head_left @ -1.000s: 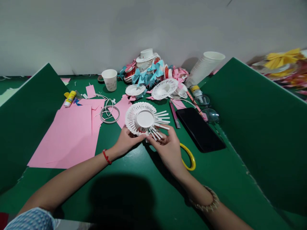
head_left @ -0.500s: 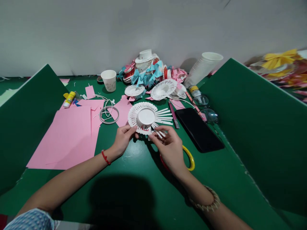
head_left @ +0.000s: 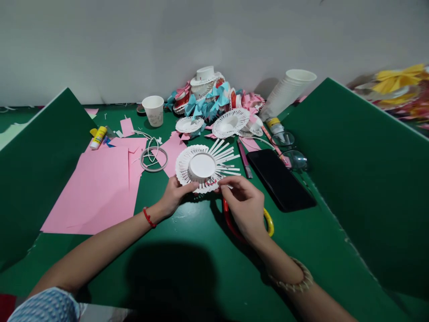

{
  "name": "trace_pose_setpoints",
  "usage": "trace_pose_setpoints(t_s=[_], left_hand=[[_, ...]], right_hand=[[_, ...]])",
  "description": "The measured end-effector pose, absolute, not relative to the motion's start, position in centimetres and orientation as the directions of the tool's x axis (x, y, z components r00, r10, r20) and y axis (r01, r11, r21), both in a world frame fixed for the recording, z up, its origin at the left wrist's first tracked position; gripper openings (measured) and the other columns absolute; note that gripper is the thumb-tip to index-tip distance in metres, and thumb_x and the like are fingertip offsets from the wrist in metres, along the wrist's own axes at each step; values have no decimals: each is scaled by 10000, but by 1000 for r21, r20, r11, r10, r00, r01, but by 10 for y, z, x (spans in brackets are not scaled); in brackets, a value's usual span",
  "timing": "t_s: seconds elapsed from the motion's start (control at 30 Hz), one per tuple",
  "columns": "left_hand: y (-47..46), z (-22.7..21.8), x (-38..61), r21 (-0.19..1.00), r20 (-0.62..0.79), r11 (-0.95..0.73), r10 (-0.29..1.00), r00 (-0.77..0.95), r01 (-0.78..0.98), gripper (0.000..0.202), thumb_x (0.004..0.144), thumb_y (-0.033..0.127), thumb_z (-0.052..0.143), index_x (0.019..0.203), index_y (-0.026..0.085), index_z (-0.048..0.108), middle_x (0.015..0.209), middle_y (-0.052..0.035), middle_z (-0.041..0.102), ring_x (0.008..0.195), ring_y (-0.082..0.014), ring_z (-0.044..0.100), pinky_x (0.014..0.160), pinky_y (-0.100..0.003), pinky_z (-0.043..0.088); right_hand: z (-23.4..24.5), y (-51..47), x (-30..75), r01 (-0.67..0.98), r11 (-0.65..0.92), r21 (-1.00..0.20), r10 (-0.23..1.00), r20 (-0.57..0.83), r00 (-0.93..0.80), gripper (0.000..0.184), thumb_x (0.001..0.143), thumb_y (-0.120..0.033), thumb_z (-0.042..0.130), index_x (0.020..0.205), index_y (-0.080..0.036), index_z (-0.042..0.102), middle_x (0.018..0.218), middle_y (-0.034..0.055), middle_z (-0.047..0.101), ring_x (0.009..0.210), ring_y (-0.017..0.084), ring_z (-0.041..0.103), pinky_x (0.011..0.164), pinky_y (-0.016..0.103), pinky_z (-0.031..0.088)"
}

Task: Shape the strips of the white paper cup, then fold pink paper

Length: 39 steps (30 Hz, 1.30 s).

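Note:
A white paper cup stands upside down on the green table, its wall cut into thin strips that fan out all round. My left hand is closed on the curled strips at the cup's near left edge. My right hand pinches one strip at the near right edge, fingers pressed together. The strips on the right side lie straight; those on the left are curled into loops. Scissors with red and yellow handles lie under my right hand, mostly hidden.
Pink paper sheets lie left, with a tape ring, a glue stick and a paper cup. Finished cup flowers, stacked cups, a black phone, glasses and green dividers surround the area.
The cut cup has been turned a little, so its straight strips now point up and right. My right hand moved from several strips to a single one at the near edge.

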<state>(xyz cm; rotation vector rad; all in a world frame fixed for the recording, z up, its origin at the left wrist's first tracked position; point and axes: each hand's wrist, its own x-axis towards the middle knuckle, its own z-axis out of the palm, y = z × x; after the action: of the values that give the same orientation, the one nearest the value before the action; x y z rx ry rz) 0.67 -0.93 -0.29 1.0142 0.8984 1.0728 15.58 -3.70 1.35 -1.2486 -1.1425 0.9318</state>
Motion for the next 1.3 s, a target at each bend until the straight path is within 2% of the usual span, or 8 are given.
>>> trace_pose_setpoints(t_s=[0.33, 0.47, 0.63, 0.7, 0.77, 0.9, 1.07, 1.3], left_hand=[[-11, -2, 12, 969, -57, 79, 994, 98, -236, 421, 561, 210, 762, 954, 121, 640, 988, -76, 675, 868, -160, 606, 809, -263, 467], [-17, -1, 16, 962, -111, 131, 989, 95, -238, 411, 575, 234, 758, 950, 122, 634, 907, -67, 678, 737, -131, 596, 679, -234, 478], [-22, -1, 20, 946, -147, 165, 985, 85, -279, 338, 591, 257, 747, 865, 105, 620, 696, -17, 627, 529, -71, 491, 515, -199, 417], [-21, -1, 21, 941, -140, 157, 987, 77, -301, 359, 582, 241, 753, 886, 107, 619, 740, -22, 635, 584, -82, 526, 575, -208, 444], [-20, -2, 21, 935, -113, 125, 992, 55, -333, 431, 561, 211, 764, 955, 118, 614, 878, -49, 654, 747, -122, 584, 726, -243, 473], [-19, 0, 25, 909, -87, 71, 996, -20, -411, 567, 535, 169, 770, 1070, 139, 586, 1058, -87, 638, 985, -191, 576, 932, -332, 415], [-22, 7, 33, 870, -122, 60, 988, -96, -489, 605, 545, 149, 763, 1117, 161, 567, 1088, -87, 638, 1047, -211, 564, 973, -364, 386], [-25, 13, 39, 850, -129, 33, 981, -148, -525, 611, 564, 136, 752, 1139, 172, 549, 1075, -83, 645, 1056, -208, 565, 962, -361, 401]], right_hand=[[10, -38, 153, 45, 157, -986, 963, 163, 214, 92, 721, -214, 620, 774, -225, 546, 696, -11, 601, 637, 138, 602, 581, 265, 491], [11, -40, 153, -11, 146, -989, 963, 140, 229, 113, 716, -228, 634, 796, -222, 553, 728, -7, 602, 668, 129, 601, 627, 264, 501], [8, -38, 150, -112, 137, -984, 973, 113, 200, 280, 659, -198, 696, 874, -248, 525, 795, -25, 603, 739, 112, 609, 680, 241, 506], [7, -38, 149, -132, 134, -982, 975, 106, 197, 307, 651, -188, 705, 884, -253, 517, 792, -33, 598, 744, 102, 609, 687, 228, 505], [5, -37, 148, -146, 128, -981, 977, 99, 190, 324, 641, -181, 713, 886, -253, 514, 793, -36, 596, 743, 100, 610, 692, 227, 507], [3, -38, 147, -172, 130, -977, 979, 99, 178, 369, 613, -162, 728, 900, -249, 514, 819, -35, 603, 737, 98, 616, 696, 232, 513], [3, -39, 143, -258, 137, -956, 978, 89, 191, 435, 624, -152, 715, 957, -261, 457, 746, -48, 651, 715, 96, 634, 705, 231, 511], [7, -41, 142, -315, 20, -949, 979, -45, 197, 478, 588, -198, 749, 934, -244, 423, 691, -48, 683, 671, 115, 657, 709, 268, 523]])
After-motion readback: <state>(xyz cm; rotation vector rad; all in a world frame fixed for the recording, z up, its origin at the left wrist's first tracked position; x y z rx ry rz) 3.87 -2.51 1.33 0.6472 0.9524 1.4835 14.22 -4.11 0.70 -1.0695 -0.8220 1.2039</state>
